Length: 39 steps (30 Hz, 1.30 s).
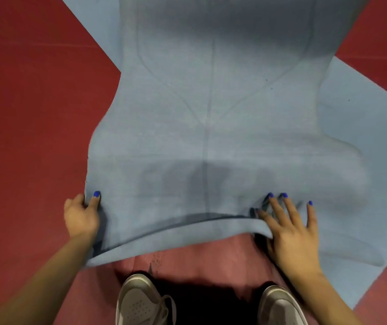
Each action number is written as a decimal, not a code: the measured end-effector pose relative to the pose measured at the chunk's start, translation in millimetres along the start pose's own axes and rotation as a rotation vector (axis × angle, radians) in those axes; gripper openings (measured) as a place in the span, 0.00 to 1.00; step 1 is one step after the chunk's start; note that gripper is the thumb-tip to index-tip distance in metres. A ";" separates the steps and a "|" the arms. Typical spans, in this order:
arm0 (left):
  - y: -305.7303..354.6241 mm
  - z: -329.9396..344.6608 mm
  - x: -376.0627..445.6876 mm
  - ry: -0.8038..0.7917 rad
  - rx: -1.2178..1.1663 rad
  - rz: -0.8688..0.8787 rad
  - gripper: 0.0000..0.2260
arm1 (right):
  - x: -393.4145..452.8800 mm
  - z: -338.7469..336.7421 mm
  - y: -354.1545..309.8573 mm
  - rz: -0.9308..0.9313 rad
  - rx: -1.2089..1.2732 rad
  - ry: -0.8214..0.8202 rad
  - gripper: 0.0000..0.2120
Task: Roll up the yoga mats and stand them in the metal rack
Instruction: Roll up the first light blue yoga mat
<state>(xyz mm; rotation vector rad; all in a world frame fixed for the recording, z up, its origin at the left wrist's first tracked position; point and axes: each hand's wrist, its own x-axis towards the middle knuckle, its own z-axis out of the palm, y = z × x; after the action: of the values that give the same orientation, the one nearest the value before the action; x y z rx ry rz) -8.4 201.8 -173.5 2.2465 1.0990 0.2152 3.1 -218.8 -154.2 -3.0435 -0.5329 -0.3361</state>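
Note:
A light blue yoga mat [211, 141] with faint stitched lines stretches away from me over the red floor. Its near end is folded over into a first loose turn. My left hand [81, 215] grips the mat's left edge at that fold, thumb on top. My right hand [288, 228] lies flat on the fold near the right side, fingers spread and pressing down. A second light blue mat [363, 127] lies crosswise underneath, showing at the right and upper left. No metal rack is in view.
Red floor [31, 113] surrounds the mats on both sides. My two grey sneakers [141, 301] stand just behind the folded end, on a paler red patch of floor.

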 end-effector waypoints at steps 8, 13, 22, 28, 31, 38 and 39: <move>48.7 31.8 43.4 -0.078 -0.059 -0.096 0.13 | 85.2 -45.3 46.0 0.026 -0.090 -0.745 0.21; 16.4 -11.3 59.8 -0.135 0.137 -0.126 0.14 | 62.3 -26.1 0.5 -0.035 0.148 -0.752 0.28; 47.1 0.5 -129.4 -0.197 0.464 1.055 0.25 | 28.8 -14.4 7.8 -0.026 0.269 -0.645 0.29; 39.8 42.5 -113.9 -0.116 0.571 1.223 0.31 | 18.4 -35.0 7.5 -0.042 0.081 -0.071 0.18; 52.4 56.5 -115.6 -0.017 0.529 1.350 0.24 | -9.5 -27.1 13.3 0.144 0.056 -0.042 0.22; 36.2 65.5 -135.1 -0.023 0.616 1.224 0.23 | -33.4 -7.1 -4.0 0.180 0.113 0.108 0.32; 33.6 63.9 -134.4 -0.030 0.628 1.206 0.23 | -30.6 -6.8 -9.7 0.115 0.162 0.116 0.30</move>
<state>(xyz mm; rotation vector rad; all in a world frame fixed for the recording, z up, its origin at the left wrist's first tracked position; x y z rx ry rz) -46.9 54.9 -188.1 3.1861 -0.4256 0.3364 -29.7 -220.3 -154.3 -2.8618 -0.3578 -0.4378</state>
